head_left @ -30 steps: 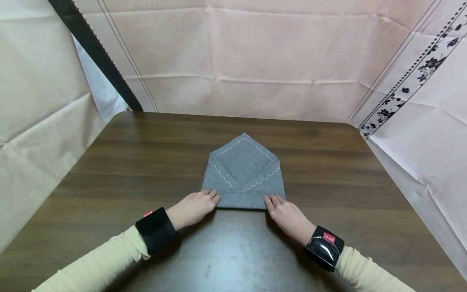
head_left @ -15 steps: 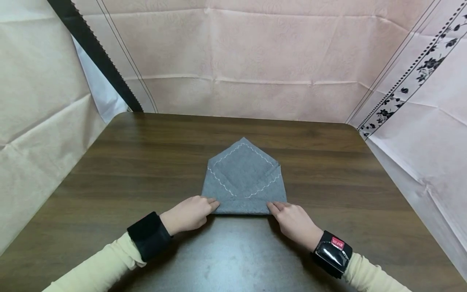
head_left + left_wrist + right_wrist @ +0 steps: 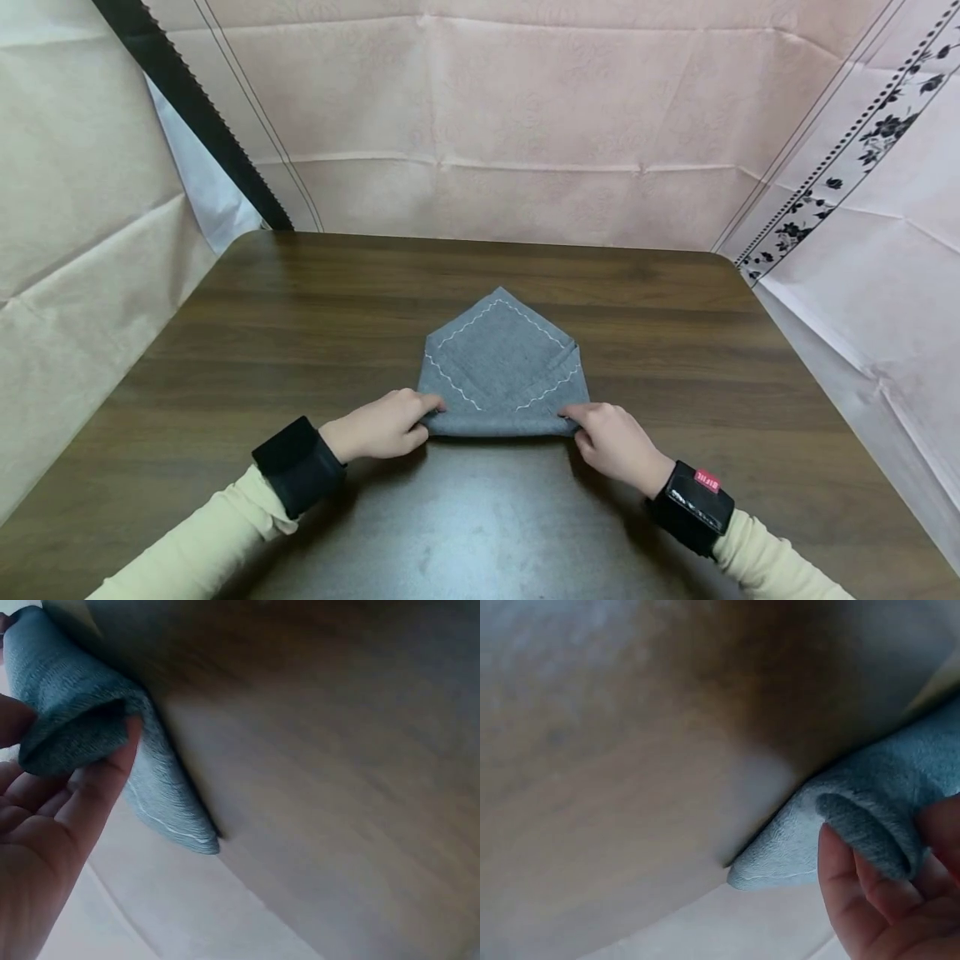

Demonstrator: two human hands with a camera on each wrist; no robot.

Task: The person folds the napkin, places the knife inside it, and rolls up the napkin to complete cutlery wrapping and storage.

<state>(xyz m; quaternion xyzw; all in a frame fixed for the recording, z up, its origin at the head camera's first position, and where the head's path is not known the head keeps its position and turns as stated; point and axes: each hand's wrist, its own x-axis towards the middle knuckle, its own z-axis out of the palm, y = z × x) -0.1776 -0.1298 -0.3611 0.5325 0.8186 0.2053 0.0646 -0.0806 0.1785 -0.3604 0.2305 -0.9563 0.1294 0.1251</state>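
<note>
A grey-blue cloth (image 3: 502, 358) with wavy white stitching lies folded on the table, its pointed end facing away and its straight edge towards me. My left hand (image 3: 384, 425) pinches the near left corner between thumb and fingers. At the near right corner, my right hand (image 3: 621, 443) holds the cloth the same way. Seen from the left wrist, the cloth (image 3: 176, 799) has a curled-over end between thumb and fingers. The right wrist view likewise has the cloth (image 3: 780, 851) turned over into a roll in the fingers. The roll's inner layers are mostly hidden.
The brown wooden table (image 3: 300, 333) stretches out on all sides of the cloth. Pale fabric sheeting (image 3: 540, 100) hangs behind it and along both sides. A dark strip (image 3: 202, 117) runs down at the back left.
The cloth has slid slightly towards me. My fingers, which lay on the near edge, now grip its corners, and that edge has become rounded and turned up. Both hands have spread apart a little.
</note>
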